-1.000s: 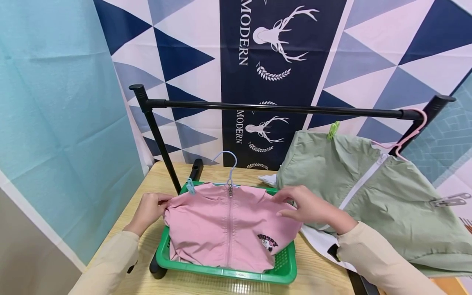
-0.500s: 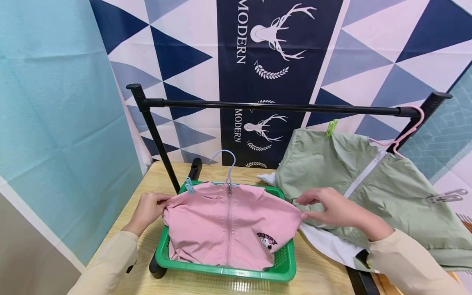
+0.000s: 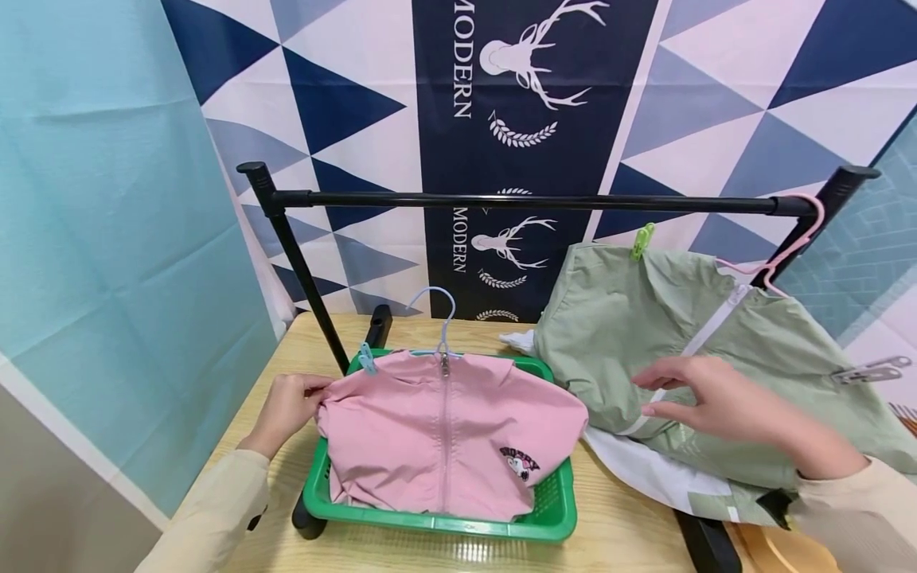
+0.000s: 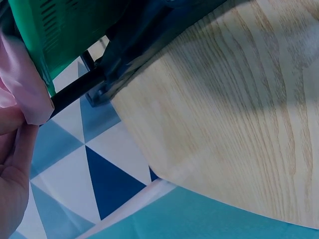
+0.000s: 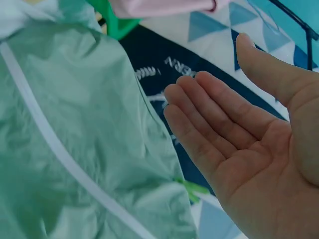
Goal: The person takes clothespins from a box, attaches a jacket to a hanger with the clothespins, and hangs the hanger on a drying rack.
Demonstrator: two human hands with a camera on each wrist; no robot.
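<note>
A pink zip jacket (image 3: 401, 438) with a small cartoon patch lies over the green basket (image 3: 437, 524), on a blue hanger (image 3: 447, 314) whose hook stands up from the collar. One light-blue clothespin (image 3: 367, 358) grips the jacket near its left shoulder. My left hand (image 3: 288, 407) pinches the jacket's left shoulder edge; the left wrist view shows the pink cloth (image 4: 22, 79) between thumb and finger. My right hand (image 5: 249, 134) holds nothing, its fingers extended and thumb apart. In the head view it hovers before a sage-green zip jacket (image 3: 616, 318) at the right.
The green jacket hangs on a pink hanger (image 3: 791, 251) at the right end of a black rack bar (image 3: 501, 202). A green clothespin (image 3: 641, 241) and a grey clip (image 3: 870, 371) are on it. The basket stands on a wooden table (image 3: 286, 342) beneath the bar.
My right hand has let go of the pink jacket's right shoulder and moved right, in front of the green jacket. The left hand keeps its pinch in the same place.
</note>
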